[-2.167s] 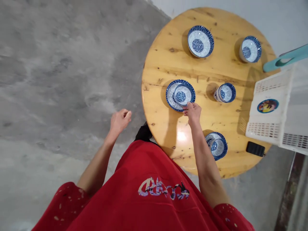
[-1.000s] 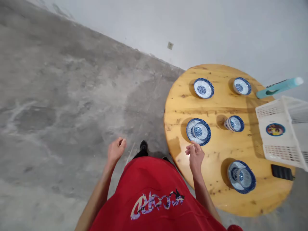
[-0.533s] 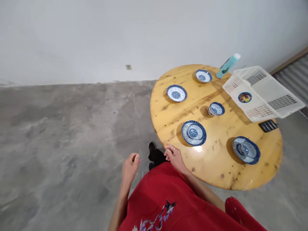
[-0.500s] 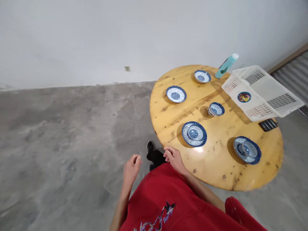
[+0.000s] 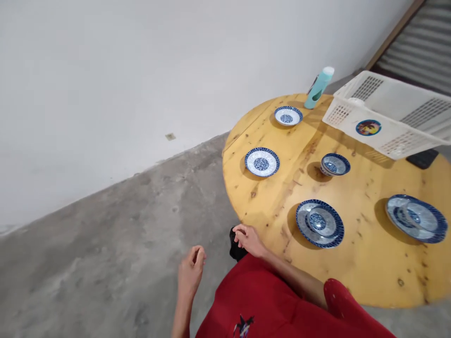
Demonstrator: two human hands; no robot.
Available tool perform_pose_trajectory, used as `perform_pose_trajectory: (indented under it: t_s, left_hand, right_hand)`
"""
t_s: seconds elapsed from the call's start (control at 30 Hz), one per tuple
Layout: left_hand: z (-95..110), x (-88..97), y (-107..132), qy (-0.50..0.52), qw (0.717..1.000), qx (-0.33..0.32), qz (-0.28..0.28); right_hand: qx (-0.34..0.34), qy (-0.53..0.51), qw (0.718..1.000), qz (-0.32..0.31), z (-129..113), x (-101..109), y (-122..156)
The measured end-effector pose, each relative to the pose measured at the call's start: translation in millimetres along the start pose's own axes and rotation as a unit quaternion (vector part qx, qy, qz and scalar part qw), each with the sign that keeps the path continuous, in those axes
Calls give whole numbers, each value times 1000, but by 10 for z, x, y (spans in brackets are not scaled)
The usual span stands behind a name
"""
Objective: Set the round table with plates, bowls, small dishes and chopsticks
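Note:
My right hand [image 5: 247,238] hangs just off the near-left rim of the round wooden table [image 5: 355,272], fingers loosely curled, nothing in it. My left hand [image 5: 190,272] hovers over the concrete floor, fingers also curled and empty. Nearest my right hand is a blue-and-white plate with a small bowl stacked in it [image 5: 320,222]. A second plate-and-bowl stack [image 5: 416,218] sits at the right. A lone small bowl [image 5: 334,164] stands mid-table. Two single dishes lie farther away, one at the left [image 5: 262,162] and one at the back [image 5: 288,115].
A white plastic basket [image 5: 384,126] rests on the table's far right, with a dark flat object [image 5: 422,158] beside it. A teal bottle [image 5: 319,88] stands at the back edge. A white wall runs behind; grey concrete floor lies to the left. My red garment fills the bottom.
My right hand has left the plate-and-bowl stack and drawn back off the table's edge. The view has swung up and left, so the table now sits at the right.

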State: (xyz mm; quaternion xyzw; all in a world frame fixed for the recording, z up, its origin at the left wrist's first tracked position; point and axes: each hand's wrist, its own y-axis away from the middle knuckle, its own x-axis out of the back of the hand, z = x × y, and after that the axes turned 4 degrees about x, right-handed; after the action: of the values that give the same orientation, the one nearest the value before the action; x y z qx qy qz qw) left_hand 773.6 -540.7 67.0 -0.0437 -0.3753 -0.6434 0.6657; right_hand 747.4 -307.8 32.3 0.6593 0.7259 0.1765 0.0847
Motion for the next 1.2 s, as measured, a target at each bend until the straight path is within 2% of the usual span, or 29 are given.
perform_pose_trajectory:
  t_s: [0.1,0.23,0.37,0.47,0.6,0.73,0.83,0.97,1.07,1.2]
  left_hand:
    - [-8,181,-232,-7,1000,9,1]
    - [-61,332,-473,15,999,46,9]
    - [-115,489,-820,18,997,71,-27]
    - [-81,625,-1237,-10,996,59,-60]
    - [164,770,-1913,-30,995,8,-99]
    - [507,954,-2504,-54,985,-49,-156]
    - [671,1144,-2909,-71,980,-80,-170]
    - [769,1328,-3402,-73,973,-102,-194]
    - [861,1335,-3686,-93,959,-127,-235]
    - [1085,1141,-3903,-123,936,-173,-280]
  right_hand:
    - [-9,-2,1000,14,-208,-109,-343]
    - [-9,4,1000,20,-423,-154,-649]
    - [-30,10,998,57,-493,-136,-801]
    - [-31,9,992,120,-477,-122,-811]
    - [-53,-14,975,217,-464,-211,-805]
    - [-89,-58,946,307,-533,-496,-959]
    - [-106,-106,930,334,-664,-778,-1217]
    - [-81,-101,926,354,-882,-1086,-1558]
    - [-66,-81,921,376,-995,-1218,-1662]
    - [-83,-94,892,434,-1039,-1230,-1620]
